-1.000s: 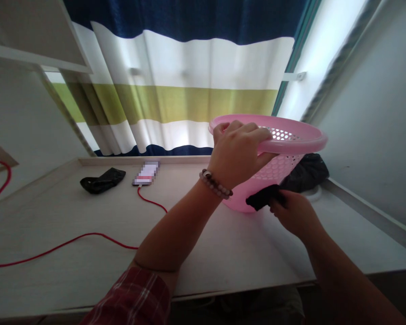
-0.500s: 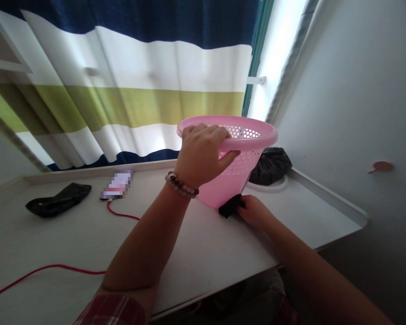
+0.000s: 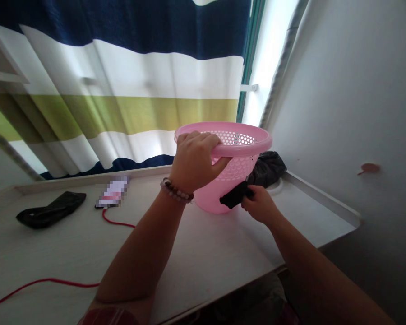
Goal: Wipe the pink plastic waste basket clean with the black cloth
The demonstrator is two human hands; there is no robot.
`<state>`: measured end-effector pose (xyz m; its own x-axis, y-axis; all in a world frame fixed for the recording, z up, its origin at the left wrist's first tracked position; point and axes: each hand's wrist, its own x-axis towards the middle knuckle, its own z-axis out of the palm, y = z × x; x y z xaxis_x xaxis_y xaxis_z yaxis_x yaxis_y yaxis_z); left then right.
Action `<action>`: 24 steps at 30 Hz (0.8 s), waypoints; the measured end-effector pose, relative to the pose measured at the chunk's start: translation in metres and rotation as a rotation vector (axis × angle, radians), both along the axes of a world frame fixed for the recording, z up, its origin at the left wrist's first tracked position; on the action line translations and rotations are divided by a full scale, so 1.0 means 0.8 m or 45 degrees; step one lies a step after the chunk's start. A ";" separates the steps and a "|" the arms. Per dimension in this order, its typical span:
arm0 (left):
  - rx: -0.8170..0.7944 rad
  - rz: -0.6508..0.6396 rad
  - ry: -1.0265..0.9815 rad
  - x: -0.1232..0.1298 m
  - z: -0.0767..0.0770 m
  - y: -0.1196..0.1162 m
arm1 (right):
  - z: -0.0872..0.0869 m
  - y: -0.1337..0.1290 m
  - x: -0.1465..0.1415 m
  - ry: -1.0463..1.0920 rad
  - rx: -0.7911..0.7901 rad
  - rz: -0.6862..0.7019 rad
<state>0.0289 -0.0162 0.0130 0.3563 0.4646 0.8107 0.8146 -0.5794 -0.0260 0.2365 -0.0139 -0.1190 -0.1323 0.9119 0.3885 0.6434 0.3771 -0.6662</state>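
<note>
A pink plastic wastebasket (image 3: 219, 198) with a perforated upper wall stands upright on the white desk (image 3: 203, 262). Its near rim is gripped by my left hand (image 3: 198, 158), fingers over the edge and thumb outside. My right hand (image 3: 260, 203) pinches a black cloth (image 3: 235, 195) in front of the basket's lower right side. The cloth overlaps the wall in view; whether it presses on it I cannot tell. Behind the basket, partly hidden, sits a bunched black plastic bag (image 3: 269, 167) with a white ring-like edge (image 3: 279, 186) under it.
To the left lie a folded black plastic bag (image 3: 52, 210) and a phone (image 3: 113, 192) with a red cable (image 3: 117, 222) attached. A striped curtain (image 3: 135, 108) hangs behind the desk. A wall (image 3: 341, 113) with a small pinkish hook (image 3: 370, 168) rises on the right.
My right hand has lifted the black cloth from near the basket's base to higher up its side. My left hand keeps its hold on the rim. The whole view has shifted slightly.
</note>
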 end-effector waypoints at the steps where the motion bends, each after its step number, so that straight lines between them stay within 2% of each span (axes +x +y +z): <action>1: 0.007 0.009 0.003 0.000 0.000 0.000 | -0.009 0.000 -0.003 -0.016 -0.033 0.017; 4: 0.031 0.023 0.004 0.001 -0.001 0.001 | -0.034 -0.001 -0.012 -0.035 -0.173 0.086; 7: 0.041 0.024 0.000 0.003 -0.002 0.000 | -0.045 -0.003 -0.016 -0.030 -0.292 0.117; 24: 0.081 0.046 -0.044 0.009 -0.004 0.004 | -0.043 -0.009 -0.009 -0.079 -0.278 0.129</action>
<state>0.0359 -0.0129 0.0101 0.3115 0.4240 0.8504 0.8361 -0.5475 -0.0333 0.2293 -0.0210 -0.1535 -0.2451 0.9541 0.1721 0.6518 0.2935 -0.6993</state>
